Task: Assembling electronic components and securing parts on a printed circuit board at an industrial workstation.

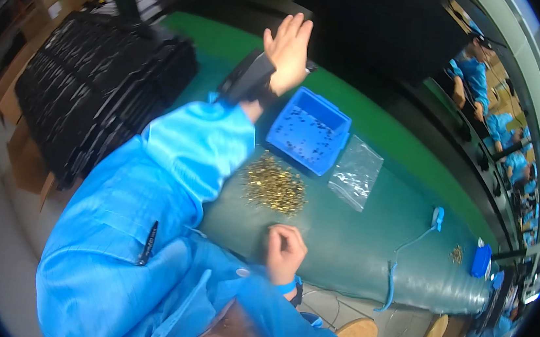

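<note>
Small gold-coloured metal pieces [276,185] are left heaped, seemingly unfinished, between extended, empty-looking left hand [288,55] and curled right hand [286,256], contents unclear.

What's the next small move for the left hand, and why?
Probably bring the left hand in to the brass-coloured pile: it looks open and empty, stretched past the blue bin, while the right hand sits curled on the pile's near side.
</note>
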The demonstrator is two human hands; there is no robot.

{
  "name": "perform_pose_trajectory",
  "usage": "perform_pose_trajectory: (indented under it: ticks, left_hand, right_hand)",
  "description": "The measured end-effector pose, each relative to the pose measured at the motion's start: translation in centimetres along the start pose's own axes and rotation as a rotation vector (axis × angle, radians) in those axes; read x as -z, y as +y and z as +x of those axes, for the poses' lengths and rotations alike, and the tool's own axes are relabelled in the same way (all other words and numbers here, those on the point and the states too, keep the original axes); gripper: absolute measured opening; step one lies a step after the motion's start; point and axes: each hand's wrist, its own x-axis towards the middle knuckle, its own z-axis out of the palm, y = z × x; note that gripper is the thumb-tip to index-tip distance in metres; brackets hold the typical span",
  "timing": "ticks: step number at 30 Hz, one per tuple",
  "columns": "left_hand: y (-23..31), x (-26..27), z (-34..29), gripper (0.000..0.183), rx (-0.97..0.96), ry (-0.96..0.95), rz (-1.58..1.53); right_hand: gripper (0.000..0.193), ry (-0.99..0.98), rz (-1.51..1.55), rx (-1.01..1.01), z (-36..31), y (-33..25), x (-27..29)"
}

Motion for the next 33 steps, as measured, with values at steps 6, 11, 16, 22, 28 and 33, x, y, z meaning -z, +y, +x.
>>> perform_pose_trajectory:
  ticks: [6, 11, 16, 22, 28, 33]
  left_hand:
    - [3.3, 15.2, -12.7, 0.057, -0.26, -0.056, -0.268]
    - [-0.6, 26.5, -19.3, 0.057, -0.36, -0.464, -0.363]
    - [-12.5, 35.1, -17.1, 0.043, -0.051, -0.385, 0.243]
    - [-31.4, 38.0, -9.5, 0.043, 0.51, -0.198, 0.841]
    - [-43.2, 37.3, -4.3, 0.045, 0.532, 0.098, 0.837]
    - [-51.5, 35.4, -3.7, 0.053, 0.604, 0.173, 0.84]
  right_hand:
    - [0.002, 0.061, 0.072, -0.029, -0.8, 1.2, 0.0]
    - [0.007, 0.098, 0.106, -0.1, -1.7, 2.2, 0.4]
    - [0.011, 0.018, 0.024, -0.068, -1.5, 1.6, 0.6]
    - [0.009, -0.113, -0.205, 0.059, -0.9, -3.0, -2.5]
    - [0.004, -0.193, -0.372, 0.2, -1.1, -2.1, -7.8]
    - [0.008, -0.156, -0.582, 0.308, -1.7, -0.7, -8.8]
